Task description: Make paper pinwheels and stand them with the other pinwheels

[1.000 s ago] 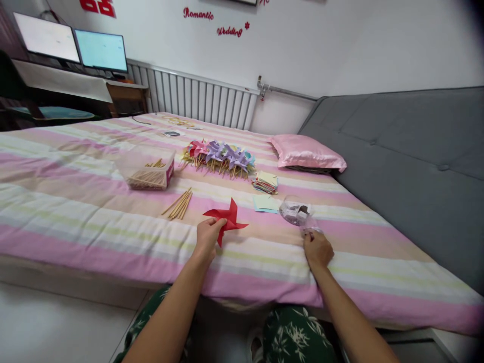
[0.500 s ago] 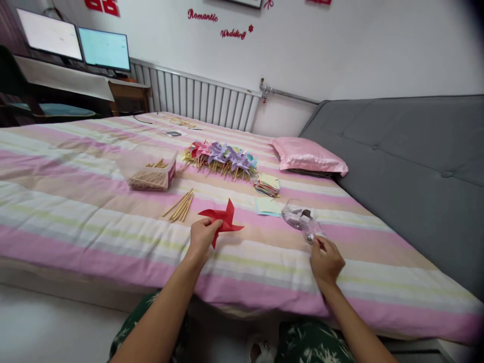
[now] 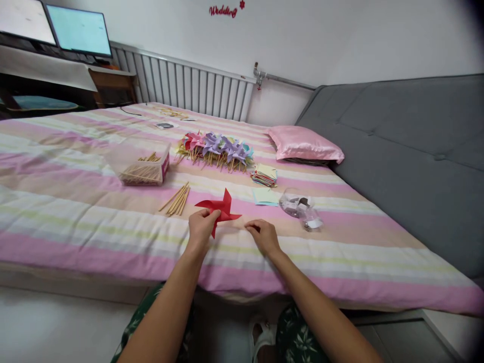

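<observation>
Pinwheel (image 3: 228,207), red, held at its centre over the striped bedcover (image 3: 124,242) by the left hand (image 3: 200,229).
Left fingers are clamped on the folded middle; right hand (image 3: 264,237) is just beside, fingertips together, any small item between them not discernible. Loose sticks (image 3: 177,199) lie to the left. Material looks like thin paper: likely light, springy, easily creased. Grip at the layered centre; avoid pressing the blade tips.

Two hands (image 3: 200,228), one held pinwheel (image 3: 224,207) — and two monitors (image 3: 80,30).
</observation>
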### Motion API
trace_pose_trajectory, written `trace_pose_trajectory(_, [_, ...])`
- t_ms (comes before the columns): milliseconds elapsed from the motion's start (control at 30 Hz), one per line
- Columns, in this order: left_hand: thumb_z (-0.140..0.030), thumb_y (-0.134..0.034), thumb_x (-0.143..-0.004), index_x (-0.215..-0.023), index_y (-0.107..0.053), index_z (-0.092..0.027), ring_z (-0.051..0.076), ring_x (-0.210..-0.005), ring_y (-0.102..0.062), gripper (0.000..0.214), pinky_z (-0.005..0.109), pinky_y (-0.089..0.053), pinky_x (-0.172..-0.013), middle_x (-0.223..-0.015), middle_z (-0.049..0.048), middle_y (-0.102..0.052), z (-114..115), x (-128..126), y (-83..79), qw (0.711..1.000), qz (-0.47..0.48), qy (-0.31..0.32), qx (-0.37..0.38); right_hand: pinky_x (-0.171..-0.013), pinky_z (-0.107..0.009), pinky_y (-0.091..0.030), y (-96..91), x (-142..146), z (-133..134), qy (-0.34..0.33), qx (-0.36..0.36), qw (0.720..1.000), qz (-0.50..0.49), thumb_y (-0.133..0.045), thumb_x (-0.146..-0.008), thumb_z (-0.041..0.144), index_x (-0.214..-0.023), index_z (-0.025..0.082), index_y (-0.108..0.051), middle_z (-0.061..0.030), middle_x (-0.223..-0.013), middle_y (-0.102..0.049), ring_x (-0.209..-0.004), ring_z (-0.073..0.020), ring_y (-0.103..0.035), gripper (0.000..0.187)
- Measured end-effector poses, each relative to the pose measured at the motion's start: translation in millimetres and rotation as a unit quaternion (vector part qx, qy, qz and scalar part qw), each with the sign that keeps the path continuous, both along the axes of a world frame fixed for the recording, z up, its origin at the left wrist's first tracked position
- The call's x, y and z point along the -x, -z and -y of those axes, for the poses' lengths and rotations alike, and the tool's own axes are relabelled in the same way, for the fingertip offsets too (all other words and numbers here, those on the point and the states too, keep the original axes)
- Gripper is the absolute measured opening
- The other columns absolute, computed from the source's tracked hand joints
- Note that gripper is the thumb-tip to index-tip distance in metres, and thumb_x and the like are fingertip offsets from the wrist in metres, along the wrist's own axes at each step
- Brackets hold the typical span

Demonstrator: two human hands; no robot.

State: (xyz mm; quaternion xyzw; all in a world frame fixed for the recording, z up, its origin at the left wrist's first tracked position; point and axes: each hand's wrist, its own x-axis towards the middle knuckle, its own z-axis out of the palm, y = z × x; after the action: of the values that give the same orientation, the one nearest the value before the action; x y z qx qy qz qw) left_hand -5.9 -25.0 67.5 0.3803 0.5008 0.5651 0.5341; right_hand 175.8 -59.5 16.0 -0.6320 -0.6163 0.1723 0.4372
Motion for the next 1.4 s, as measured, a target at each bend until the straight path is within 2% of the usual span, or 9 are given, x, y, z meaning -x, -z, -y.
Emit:
trace_pose_trajectory(100, [-0.023, -0.066, -0.053, -0.05, -0.059, -0.015, 0.01, -0.043, -0.045, 0.011, 0.022, -0.03, -0.044, -0.044, -0.0026, -0.052, -1.8, -3.0, -1.2, 1.0, 0.003, -0.004, 0.0, -0.079, -0.03, -0.05, 6.4, -4.0, -1.6, -0.02, 0.022, 1.0, -0.001, -0.055, -0.075, 0.014, -0.094, 0.02, -0.07, -0.0035, -0.088, -0.071, -0.08, -0.0163, -0.065, 0.025])
trace_pose_trajectory(167, [-0.023, -0.066, -0.053, -0.05, -0.058, -0.015, 0.009, -0.043, -0.045, 0.012, 0.022, -0.03, -0.045, -0.044, -0.0029, -0.052, -2.8, -4.9, -1.7, 1.0, 0.008, -0.005, 0.005, -0.075, -0.027, -0.051, 4.7, -8.2, -2.5, -0.032, 0.04, 0.999, -0.011, -0.055, -0.074, 0.011, -0.107, 0.02, -0.065, -0.0024, -0.084, -0.071, -0.075, -0.0145, -0.065, 0.036])
trace_pose_trajectory(233, [-0.023, -0.067, -0.052, -0.048, -0.057, -0.015, 0.009, -0.043, -0.044, 0.014, 0.022, -0.03, -0.045, -0.043, -0.0036, -0.051, -2.8, -7.0, -2.5, 1.0, 0.013, -0.005, 0.008, -0.073, -0.026, -0.051, -0.4, -10.8, -3.0, -0.045, 0.057, 0.997, -0.008, -0.055, -0.073, 0.009, -0.111, 0.019, -0.062, -0.002, -0.082, -0.071, -0.074, -0.0139, -0.066, 0.04])
trace_pose_trajectory(433, [-0.022, -0.069, -0.054, -0.048, -0.056, -0.015, 0.007, -0.043, -0.043, 0.016, 0.021, -0.03, -0.045, -0.044, -0.0041, -0.051, -1.3, -15.4, -4.1, 1.0, 0.004, 0.003, -0.004, -0.076, -0.028, -0.048, -21.3, -10.5, 0.3, -0.042, 0.089, 0.989, 0.109, -0.056, -0.076, 0.009, -0.093, 0.021, -0.066, -0.0041, -0.087, -0.072, -0.082, -0.0176, -0.066, 0.023])
trace_pose_trajectory(567, [-0.023, -0.071, -0.055, -0.054, -0.06, -0.013, 0.009, -0.049, -0.049, 0.015, 0.021, -0.034, -0.049, -0.051, -0.0016, -0.058, -2.7, -19.1, -1.8, 1.0, 0.0, 0.011, -0.002, -0.076, -0.026, -0.047, -28.3, -14.6, 4.1, -0.034, 0.104, 0.989, 0.096, -0.054, -0.077, 0.007, -0.097, 0.02, -0.064, -0.0044, -0.087, -0.073, -0.084, -0.0169, -0.067, 0.026])
trace_pose_trajectory(767, [-0.023, -0.072, -0.055, -0.054, -0.059, -0.013, 0.009, -0.049, -0.05, 0.016, 0.021, -0.035, -0.05, -0.051, -0.0015, -0.058, -3.4, -18.8, -0.3, 1.0, 0.008, 0.01, 0.008, -0.079, -0.028, -0.047, -30.9, -19.3, 7.3, 0.008, 0.126, 0.984, 0.129, -0.057, -0.075, 0.008, -0.078, 0.021, -0.072, -0.0042, -0.088, -0.073, -0.084, -0.0184, -0.066, 0.02])
trace_pose_trajectory(900, [-0.023, -0.072, -0.055, -0.055, -0.06, -0.013, 0.01, -0.049, -0.051, 0.015, 0.022, -0.036, -0.05, -0.051, -0.001, -0.059, -2.3, -19.9, -0.2, 1.0, 0.006, 0.013, 0.006, -0.082, -0.031, -0.046, -31.2, -14.7, 7.4, 0.01, 0.131, 0.979, 0.156, -0.058, -0.077, 0.01, -0.083, 0.024, -0.075, -0.0036, -0.095, -0.074, -0.09, -0.0213, -0.066, 0.023])
trace_pose_trajectory(1100, [-0.024, -0.072, -0.055, -0.056, -0.061, -0.013, 0.011, -0.05, -0.053, 0.014, 0.023, -0.038, -0.051, -0.052, -0.0002, -0.061, -1.1, -21.5, 1.2, 1.0, 0.016, 0.015, 0.012, -0.078, -0.031, -0.045, -26.8, -7.3, 4.7, 0.024, 0.138, 0.975, 0.175, -0.057, -0.079, 0.015, -0.088, 0.025, -0.074, -0.0041, -0.098, -0.073, -0.092, -0.0227, -0.065, 0.022])
trace_pose_trajectory(1400, [-0.022, -0.072, -0.055, -0.055, -0.061, -0.013, 0.01, -0.049, -0.051, 0.014, 0.022, -0.037, -0.05, -0.052, -0.0006, -0.06, -0.8, -21.3, 1.0, 1.0, 0.016, 0.015, 0.009, -0.067, -0.027, -0.041, -24.7, -2.5, 5.4, 0.051, 0.116, 0.978, 0.166, -0.058, -0.078, 0.012, -0.094, 0.024, -0.067, -0.0013, -0.089, -0.071, -0.083, -0.0187, -0.063, 0.022])
